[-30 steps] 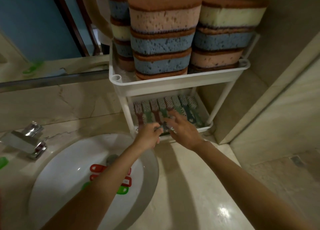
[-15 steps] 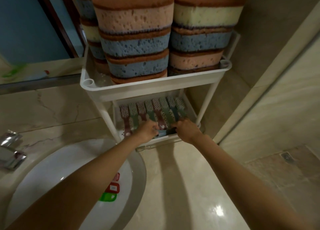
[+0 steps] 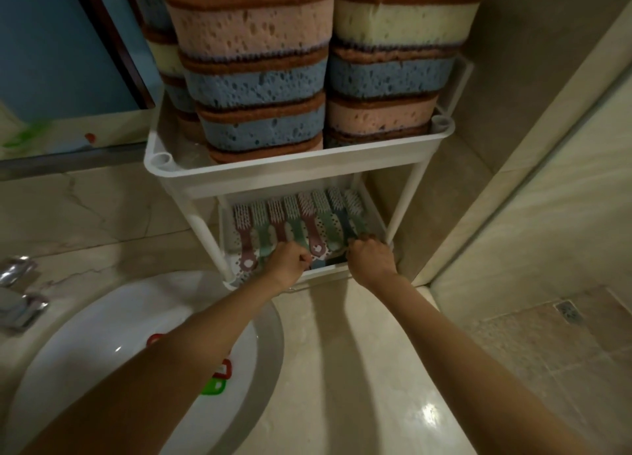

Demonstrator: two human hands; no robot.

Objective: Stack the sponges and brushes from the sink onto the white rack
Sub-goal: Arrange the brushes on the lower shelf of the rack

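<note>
Left hand [image 3: 287, 261], right hand [image 3: 371, 261] on brushes [image 3: 309, 215], rack [image 3: 328, 270] front

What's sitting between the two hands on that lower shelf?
Brush handles, seen in the head view: a maroon brush and a green brush lie between the left hand and right hand.

1. Views: one only, head-worn, wide-angle.
2. Facing: forward and steeply down, along both outstretched forearms to the left hand [image 3: 287, 261] and right hand [image 3: 371, 258].
3. Nearness: close; white rack [image 3: 290, 170] looms above the hands, brushes [image 3: 309, 215] just beyond the knuckles.
4. Edges: sink [image 3: 85, 369] below-left of the left hand; floor tiles [image 3: 547, 352] lower right of the right hand.
</note>
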